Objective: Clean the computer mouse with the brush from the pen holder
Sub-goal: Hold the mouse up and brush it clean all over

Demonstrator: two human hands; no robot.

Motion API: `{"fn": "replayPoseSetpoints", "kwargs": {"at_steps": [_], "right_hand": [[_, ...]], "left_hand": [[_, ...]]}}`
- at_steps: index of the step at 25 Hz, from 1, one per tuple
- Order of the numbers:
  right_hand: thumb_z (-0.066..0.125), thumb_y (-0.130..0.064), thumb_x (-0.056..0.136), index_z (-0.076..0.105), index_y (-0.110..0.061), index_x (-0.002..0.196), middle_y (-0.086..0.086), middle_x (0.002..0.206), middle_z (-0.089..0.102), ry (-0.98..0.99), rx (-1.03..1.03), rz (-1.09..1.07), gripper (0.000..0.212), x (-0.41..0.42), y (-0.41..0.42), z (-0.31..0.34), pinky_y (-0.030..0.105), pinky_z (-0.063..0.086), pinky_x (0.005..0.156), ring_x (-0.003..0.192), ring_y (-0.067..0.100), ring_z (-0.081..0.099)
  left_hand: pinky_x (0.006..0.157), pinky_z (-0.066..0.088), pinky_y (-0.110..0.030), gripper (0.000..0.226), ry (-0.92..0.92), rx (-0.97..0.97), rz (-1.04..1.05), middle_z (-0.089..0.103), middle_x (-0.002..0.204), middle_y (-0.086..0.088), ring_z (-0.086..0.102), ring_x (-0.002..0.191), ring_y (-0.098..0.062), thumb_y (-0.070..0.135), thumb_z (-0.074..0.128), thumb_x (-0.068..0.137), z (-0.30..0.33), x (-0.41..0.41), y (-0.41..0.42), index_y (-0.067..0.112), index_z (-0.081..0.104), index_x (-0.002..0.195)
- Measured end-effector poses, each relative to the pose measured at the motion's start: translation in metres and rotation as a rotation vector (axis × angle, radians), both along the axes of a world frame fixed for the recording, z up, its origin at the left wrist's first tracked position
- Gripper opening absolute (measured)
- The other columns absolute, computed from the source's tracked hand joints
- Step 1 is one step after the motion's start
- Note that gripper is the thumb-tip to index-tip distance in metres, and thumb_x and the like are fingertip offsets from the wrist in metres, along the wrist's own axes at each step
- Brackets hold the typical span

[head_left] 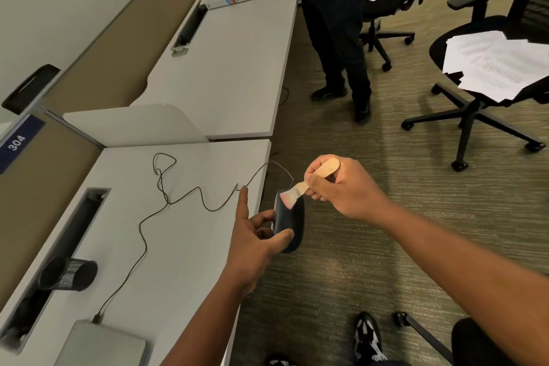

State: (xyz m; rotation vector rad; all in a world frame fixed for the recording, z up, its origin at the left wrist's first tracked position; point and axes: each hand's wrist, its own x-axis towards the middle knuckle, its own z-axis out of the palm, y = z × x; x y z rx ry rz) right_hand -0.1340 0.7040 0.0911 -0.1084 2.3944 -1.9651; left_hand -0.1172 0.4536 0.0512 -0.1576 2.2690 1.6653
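My left hand [254,235] pinches a black computer mouse [292,221] between thumb and fingers, holding it in the air just past the desk's right edge, index finger pointing up. My right hand [338,184] grips the wooden handle of a small brush [309,181]. Its pinkish bristles touch the top end of the mouse. The mouse's thin black cable [166,202] snakes back across the white desk [184,246] to a plug beside a grey laptop [101,345]. A black mesh pen holder [69,273] lies on its side at the desk's left.
A cable slot [74,232] runs along the desk's back by a divider marked 304. Another person [335,24] stands at the neighbouring desk with a hand on a box. Two office chairs, one holding loose papers [493,62], stand on the carpet to the right.
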Motion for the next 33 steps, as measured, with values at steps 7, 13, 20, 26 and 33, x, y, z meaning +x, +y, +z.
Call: {"fn": "replayPoseSetpoints", "kwargs": {"at_steps": [7,13,20,26,33], "right_hand": [[0.067,-0.027,0.1,0.072,-0.027,0.095,0.0,0.082,0.078,0.068,-0.003,-0.092,0.007,-0.001,0.003,-0.001,0.026,0.059,0.06,0.075,0.014,0.075],[0.067,-0.02,0.1,0.072,-0.023,0.095,0.001,0.082,0.08,-0.121,-0.102,-0.114,0.007,-0.005,-0.001,-0.01,0.026,0.059,0.066,0.077,0.017,0.077],[0.067,-0.027,0.101,0.073,-0.027,0.1,-0.002,0.083,0.078,0.097,-0.07,-0.117,0.005,0.006,-0.007,-0.003,0.026,0.059,0.062,0.075,0.014,0.074],[0.063,-0.02,0.099,0.071,-0.025,0.084,-0.001,0.062,0.068,0.075,0.119,-0.014,0.017,0.012,-0.016,0.0,0.023,0.039,0.046,0.047,0.004,0.052],[0.063,-0.021,0.102,0.072,-0.019,0.091,-0.01,0.061,0.063,0.123,0.101,-0.055,0.014,0.006,-0.023,0.002,0.017,0.037,0.046,0.049,0.002,0.053]], "left_hand": [[0.067,0.06,-0.017,0.127,-0.024,-0.027,-0.001,0.076,0.115,0.024,0.076,0.105,-0.007,0.026,0.098,0.068,0.0,-0.002,-0.003,0.079,0.013,0.146],[0.065,0.06,-0.017,0.126,-0.039,-0.004,0.017,0.072,0.126,0.012,0.076,0.106,-0.008,0.022,0.096,0.072,0.001,-0.004,-0.006,0.067,0.015,0.158],[0.065,0.062,-0.021,0.127,-0.031,-0.048,0.032,0.069,0.125,0.015,0.076,0.103,-0.007,0.016,0.097,0.074,0.005,-0.009,-0.002,0.064,0.015,0.16],[0.087,0.065,-0.039,0.129,-0.004,-0.07,0.092,0.069,0.136,0.004,0.078,0.103,-0.016,0.017,0.096,0.073,0.006,-0.012,0.005,0.06,0.014,0.162],[0.075,0.063,-0.025,0.13,-0.019,-0.079,0.127,0.07,0.13,0.01,0.078,0.101,-0.011,0.022,0.098,0.07,0.009,-0.012,0.009,0.058,0.014,0.163]]}}
